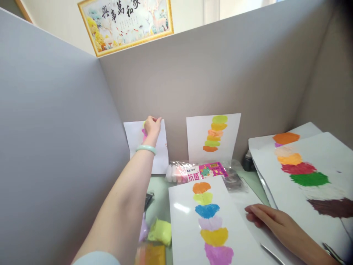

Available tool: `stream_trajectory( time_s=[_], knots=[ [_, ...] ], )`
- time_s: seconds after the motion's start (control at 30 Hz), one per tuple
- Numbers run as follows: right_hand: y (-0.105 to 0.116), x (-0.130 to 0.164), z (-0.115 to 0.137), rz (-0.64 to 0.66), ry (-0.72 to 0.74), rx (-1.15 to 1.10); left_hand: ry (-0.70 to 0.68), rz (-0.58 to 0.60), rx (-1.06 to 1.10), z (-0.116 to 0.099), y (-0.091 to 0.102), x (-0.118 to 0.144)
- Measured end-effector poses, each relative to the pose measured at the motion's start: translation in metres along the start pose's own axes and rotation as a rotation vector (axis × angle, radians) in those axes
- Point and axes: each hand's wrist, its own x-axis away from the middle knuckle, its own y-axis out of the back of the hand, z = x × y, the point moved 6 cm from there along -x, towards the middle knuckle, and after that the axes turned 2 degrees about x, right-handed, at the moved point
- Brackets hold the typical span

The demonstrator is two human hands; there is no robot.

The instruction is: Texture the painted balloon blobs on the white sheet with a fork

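My left hand (pixel 152 126), with a pale green bangle on the wrist, reaches far forward and pinches the top edge of a white sheet (pixel 160 154) that leans against the grey back partition. Coloured blobs on that sheet are mostly hidden behind the hand. My right hand (pixel 268 218) lies flat, fingers together, on the desk beside a white sheet with a column of clay blobs (pixel 209 221) in orange, green, blue, lilac, yellow and pink. It holds nothing.
Another blob sheet (pixel 213 134) leans on the back wall. Two large painted sheets (pixel 303 173) lie at the right. A clay packet (pixel 197 172) sits mid-desk, a dark ink bottle (pixel 248 162) behind it. Yellow and orange clay pieces (pixel 160 232) lie near my left arm. Grey partitions (pixel 55 129) enclose the desk.
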Motion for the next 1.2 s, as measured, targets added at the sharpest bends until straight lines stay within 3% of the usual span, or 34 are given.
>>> stream_trajectory(
  time_s=[0.13, 0.27, 0.4, 0.47, 0.63, 0.87, 1.03, 1.2],
  knots=[
    [-0.001, -0.001, -0.003, -0.009, 0.0, -0.008, 0.141, 0.027, 0.02, 0.007, -0.004, -0.011],
    [-0.002, -0.003, -0.007, -0.02, 0.029, -0.038, 0.062, 0.044, 0.0, 0.002, 0.003, 0.001],
    [-0.003, -0.004, -0.006, 0.009, 0.061, -0.039, -0.003, 0.056, -0.001, 0.006, 0.016, 0.031],
    [-0.003, -0.003, -0.005, 0.014, 0.071, -0.025, 0.029, 0.082, -0.023, 0.016, 0.021, 0.049],
    [-0.002, -0.001, 0.0, 0.03, 0.114, 0.0, 0.157, 0.341, -0.137, 0.047, 0.012, 0.111],
    [0.0, 0.003, 0.006, 0.013, 0.133, 0.029, 0.205, 0.484, -0.171, 0.065, 0.006, 0.206],
    [-0.002, 0.001, 0.001, 0.037, 0.149, 0.038, 0.412, 0.446, -0.109, 0.083, 0.012, 0.221],
    [-0.005, -0.005, -0.007, 0.063, 0.162, 0.037, 0.581, 0.436, 0.003, 0.107, 0.003, 0.228]
  ],
)
